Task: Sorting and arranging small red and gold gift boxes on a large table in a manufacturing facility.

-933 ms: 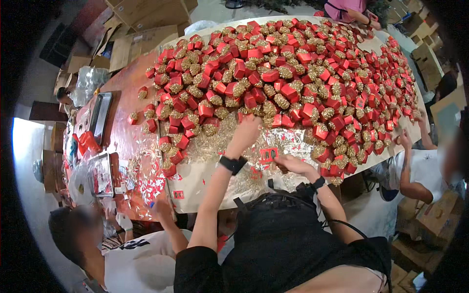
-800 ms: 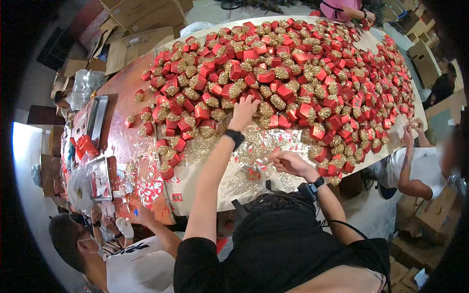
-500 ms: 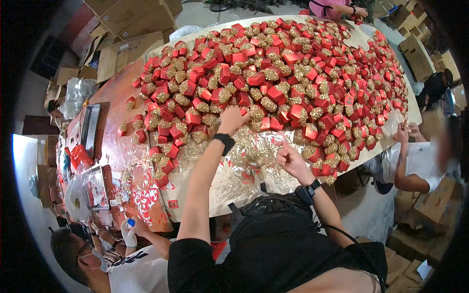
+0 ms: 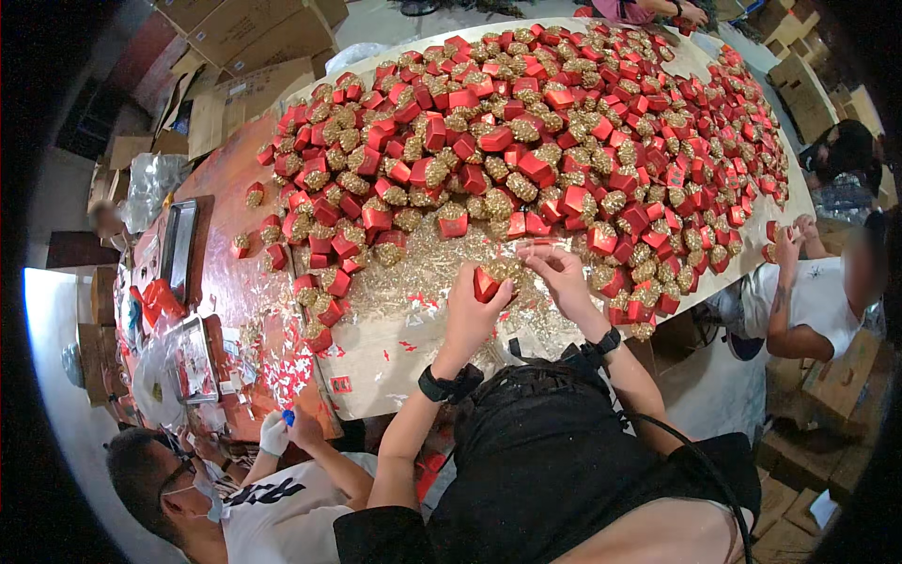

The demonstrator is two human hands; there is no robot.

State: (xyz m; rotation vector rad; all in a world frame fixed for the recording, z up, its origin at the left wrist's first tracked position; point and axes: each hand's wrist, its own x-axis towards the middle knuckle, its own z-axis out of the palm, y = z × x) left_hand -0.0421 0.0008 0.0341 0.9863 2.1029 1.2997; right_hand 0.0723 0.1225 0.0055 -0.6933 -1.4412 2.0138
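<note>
My left hand (image 4: 470,315) is closed around a small red faceted pot (image 4: 486,285) with a gold glittery top, held low over the near part of the table. Close beside it, my right hand (image 4: 564,280) has its thumb and fingertips drawn together in a pinch; whatever may lie between them is too small to make out. Beyond both hands spreads a large pile of similar red pots with gold tops (image 4: 536,167). Gold glitter flakes (image 4: 427,273) cover the tabletop around my hands.
Metal trays (image 4: 177,246) and red and white scraps (image 4: 282,371) lie on the reddish table at left. A co-worker (image 4: 282,508) sits at lower left holding something blue; another co-worker (image 4: 817,301) handles red pieces at right. Cardboard boxes (image 4: 254,42) stand behind.
My left hand has come back from the pile toward me with a red pot in it. The right hand has moved slightly up beside it, its fingers now pinched.
</note>
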